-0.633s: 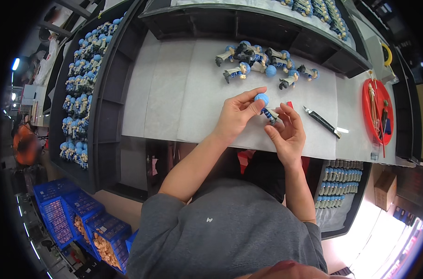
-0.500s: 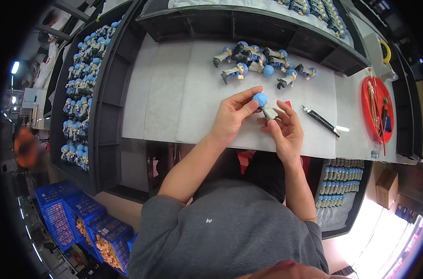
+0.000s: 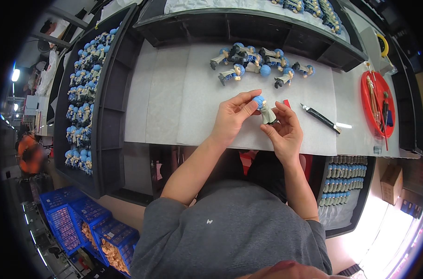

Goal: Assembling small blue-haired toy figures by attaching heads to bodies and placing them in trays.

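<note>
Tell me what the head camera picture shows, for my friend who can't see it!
A person's left hand and right hand together hold a small blue-haired figurine above a white-covered table. More such figurines lie in a pile farther back, with a black-handled knife and a round red tray to the right.

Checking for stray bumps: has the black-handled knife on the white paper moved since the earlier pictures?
No. The knife lies at the same angle, same gap from the red tray.
</note>
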### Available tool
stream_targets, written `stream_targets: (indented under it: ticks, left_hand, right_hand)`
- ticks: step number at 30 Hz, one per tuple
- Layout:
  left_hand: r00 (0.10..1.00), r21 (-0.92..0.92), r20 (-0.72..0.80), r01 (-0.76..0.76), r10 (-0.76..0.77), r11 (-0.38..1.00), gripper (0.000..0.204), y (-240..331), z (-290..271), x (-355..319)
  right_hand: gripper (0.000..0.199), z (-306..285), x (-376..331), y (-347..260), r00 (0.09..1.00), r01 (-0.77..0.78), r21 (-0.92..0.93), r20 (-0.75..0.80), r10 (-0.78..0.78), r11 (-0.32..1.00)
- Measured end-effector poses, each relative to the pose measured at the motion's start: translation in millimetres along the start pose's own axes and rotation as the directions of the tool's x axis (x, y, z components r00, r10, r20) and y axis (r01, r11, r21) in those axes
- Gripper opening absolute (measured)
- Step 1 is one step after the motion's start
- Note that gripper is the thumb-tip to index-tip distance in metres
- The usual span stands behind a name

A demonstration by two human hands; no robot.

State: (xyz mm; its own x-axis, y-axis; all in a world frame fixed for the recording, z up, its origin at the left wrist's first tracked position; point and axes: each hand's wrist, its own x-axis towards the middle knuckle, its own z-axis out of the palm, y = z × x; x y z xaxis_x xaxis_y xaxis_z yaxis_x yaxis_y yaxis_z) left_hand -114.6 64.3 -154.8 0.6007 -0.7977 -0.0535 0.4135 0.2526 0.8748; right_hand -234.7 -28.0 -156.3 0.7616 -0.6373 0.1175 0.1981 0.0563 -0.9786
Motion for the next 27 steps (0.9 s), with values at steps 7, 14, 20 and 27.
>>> stream_targets:
  ticks: [7,14,20,27]
  left_hand:
    - [1.0,-0.099,-0.023,0.019,-0.021,0.995,0.031,1,0,1]
    - [1.0,-0.109,-0.002,0.004,-0.004,0.994,0.031,7,-1,-1]
    - [1.0,-0.019,0.016,-0.012,0.013,1.0,0.028,6,12,2]
    - [0.997,0.244,-0.071,0.029,-0.012,0.969,0.024,-5,8,0]
  right_hand:
    - [0.055,0,1,0,0.999,0.015,-0.016,0.037,-0.014,1.0]
    - [0.044,4,1,-1,0.999,0.033,-0.029,0.033,-0.032,0.999]
    - [0.032,-4,0,8,0.972,0.216,-0.176,-0.052,-0.229,0.96]
    - [0.028,-89,-39,-47,0.896,0.209,-0.248,-0.34,-0.287,0.946]
